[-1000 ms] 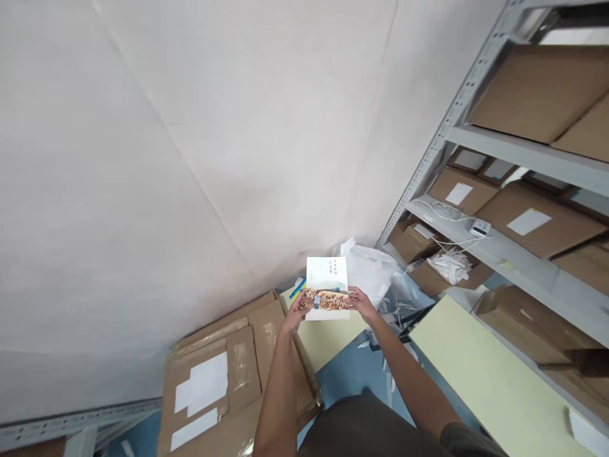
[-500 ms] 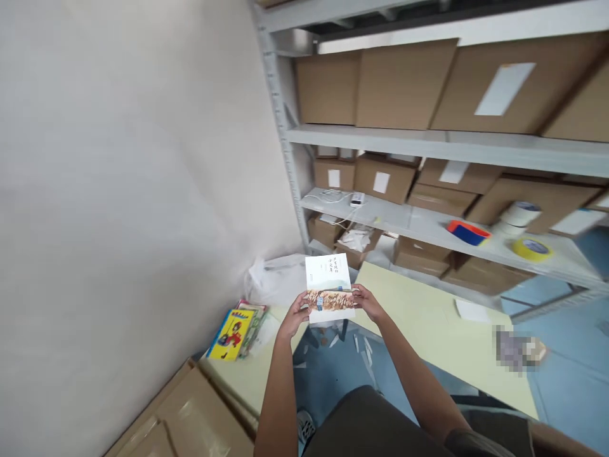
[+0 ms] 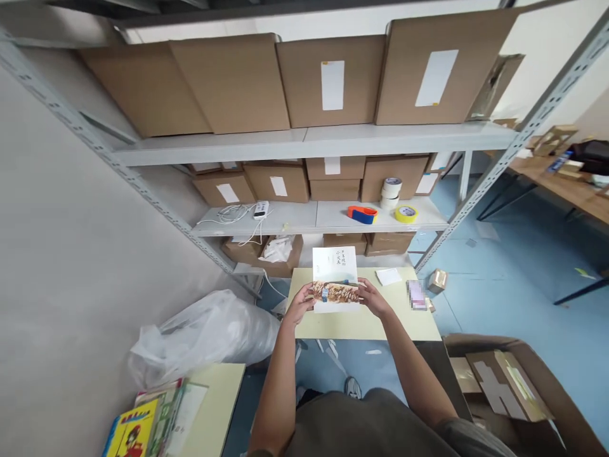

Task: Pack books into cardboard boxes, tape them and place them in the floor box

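Observation:
A thin white book with a brown illustrated band and Chinese characters on its cover is held up between both hands. My left hand grips its left edge, fingers closed on the cover. On the opposite edge, my right hand pinches the book at about the same height. Behind and below it lies a pale yellow table, bearing a white sheet of paper and a pixelated flat item to the right of the book.
A metal shelf rack holds cardboard boxes, tape rolls and a cable with a power strip. Stacked books lie on a second table, near a plastic bag. An open carton stands at right.
My view has swung right, so the rack and the table are now in front of me. Both hands still hold the book, now over that table in the view.

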The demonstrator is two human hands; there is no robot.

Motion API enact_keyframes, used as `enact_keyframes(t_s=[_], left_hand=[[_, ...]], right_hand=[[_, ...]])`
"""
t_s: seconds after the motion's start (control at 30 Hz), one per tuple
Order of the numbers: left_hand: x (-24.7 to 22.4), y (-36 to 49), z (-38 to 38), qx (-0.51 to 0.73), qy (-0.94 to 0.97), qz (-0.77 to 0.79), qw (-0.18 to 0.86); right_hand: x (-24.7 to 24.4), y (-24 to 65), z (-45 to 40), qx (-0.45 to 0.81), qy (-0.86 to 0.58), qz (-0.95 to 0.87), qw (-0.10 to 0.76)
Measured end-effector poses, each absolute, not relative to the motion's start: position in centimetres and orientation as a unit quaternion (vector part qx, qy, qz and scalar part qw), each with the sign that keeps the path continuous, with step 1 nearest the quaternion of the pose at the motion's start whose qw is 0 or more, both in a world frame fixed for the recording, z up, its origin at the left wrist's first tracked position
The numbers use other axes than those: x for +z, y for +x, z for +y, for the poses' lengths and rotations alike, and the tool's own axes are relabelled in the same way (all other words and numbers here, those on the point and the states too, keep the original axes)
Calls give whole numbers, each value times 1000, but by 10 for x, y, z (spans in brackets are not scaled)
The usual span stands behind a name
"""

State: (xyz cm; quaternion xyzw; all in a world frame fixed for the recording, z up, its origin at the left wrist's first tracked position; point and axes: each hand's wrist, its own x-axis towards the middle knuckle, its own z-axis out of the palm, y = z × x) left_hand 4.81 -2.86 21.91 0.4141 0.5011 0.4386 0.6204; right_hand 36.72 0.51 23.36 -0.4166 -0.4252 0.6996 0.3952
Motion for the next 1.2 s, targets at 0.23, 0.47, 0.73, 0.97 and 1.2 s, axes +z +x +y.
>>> enact_keyframes(t_s=[0.23, 0.47, 0.73, 0.97, 1.2], left_hand=[[210, 45, 11, 401, 448, 479, 640], [209, 41, 56, 404, 532, 573, 475], [224, 80, 60, 445, 498, 393, 632], [243, 23, 77, 443, 509, 342, 654], [246, -10, 96, 420, 459, 310, 718]], right_hand=[[224, 363, 13, 686, -449, -381, 428], [238, 317, 28, 611, -470, -416, 483], [237, 232, 22, 377, -587, -602, 389], [235, 240, 30, 408, -563, -564, 446], [252, 287, 41, 613, -478, -425, 464]])
